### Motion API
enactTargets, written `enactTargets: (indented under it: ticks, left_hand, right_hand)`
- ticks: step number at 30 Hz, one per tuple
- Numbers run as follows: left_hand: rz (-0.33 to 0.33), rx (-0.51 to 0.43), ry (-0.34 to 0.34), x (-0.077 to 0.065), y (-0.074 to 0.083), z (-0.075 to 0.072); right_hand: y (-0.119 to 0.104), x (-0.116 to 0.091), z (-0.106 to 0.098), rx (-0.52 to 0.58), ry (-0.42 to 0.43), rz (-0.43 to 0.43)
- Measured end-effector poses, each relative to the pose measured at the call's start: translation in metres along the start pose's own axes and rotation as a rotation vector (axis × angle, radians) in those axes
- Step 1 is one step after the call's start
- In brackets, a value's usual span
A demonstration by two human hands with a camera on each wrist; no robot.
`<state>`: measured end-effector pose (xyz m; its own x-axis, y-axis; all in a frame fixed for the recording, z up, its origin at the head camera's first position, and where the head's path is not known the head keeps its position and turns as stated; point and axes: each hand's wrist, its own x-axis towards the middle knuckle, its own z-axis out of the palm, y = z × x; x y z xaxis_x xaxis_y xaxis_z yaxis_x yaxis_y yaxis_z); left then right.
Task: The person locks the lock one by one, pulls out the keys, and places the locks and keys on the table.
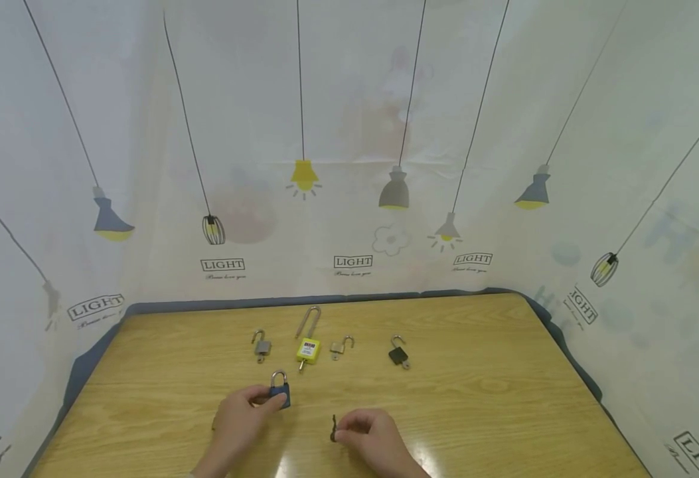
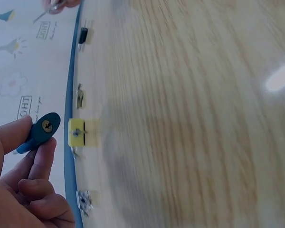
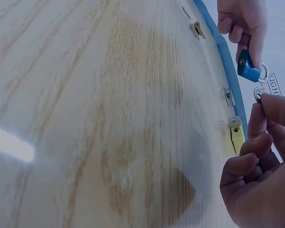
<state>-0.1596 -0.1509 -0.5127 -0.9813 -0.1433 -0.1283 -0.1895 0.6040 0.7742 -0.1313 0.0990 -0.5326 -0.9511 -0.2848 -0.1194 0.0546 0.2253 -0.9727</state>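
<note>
My left hand [image 1: 237,419] pinches a blue padlock [image 1: 280,397] between thumb and fingers, lifted above the table. Its shackle points up and looks closed; in the left wrist view the brass keyhole [image 2: 47,126] faces the camera with no key in it. To the right, my right hand [image 1: 379,443] pinches a small key [image 1: 334,429] by its head, its blade pointing up, apart from the padlock. Beyond the hands lie a silver padlock [image 1: 262,348], a yellow padlock [image 1: 308,350], a small brass-toned padlock [image 1: 338,348] and a black padlock [image 1: 398,356], all with shackles open.
The wooden table [image 1: 474,398] has a dark blue edge [image 1: 235,305] along its back. A pale curtain [image 1: 349,99] printed with lamps surrounds it. In the right wrist view a small brass-coloured item [image 3: 198,29] and a thin metal piece [image 3: 186,12] lie near the left hand.
</note>
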Motion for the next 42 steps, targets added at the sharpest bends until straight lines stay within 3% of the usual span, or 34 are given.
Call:
enactTargets:
  ticks: [17, 30, 42]
  left_hand:
    - [0.003, 0.248, -0.049, 0.007, -0.037, -0.032]
    - [-0.024, 0.294, -0.06, 0.007, -0.037, -0.038]
    - [-0.084, 0.401, -0.07, 0.009, -0.034, -0.044]
  right_hand:
    - [-0.001, -0.002, 0.0, -0.031, 0.008, 0.024]
    - [0.002, -0.002, 0.002, -0.016, 0.001, 0.041]
    - [0.004, -0.001, 0.003, -0.036, 0.041, 0.059]
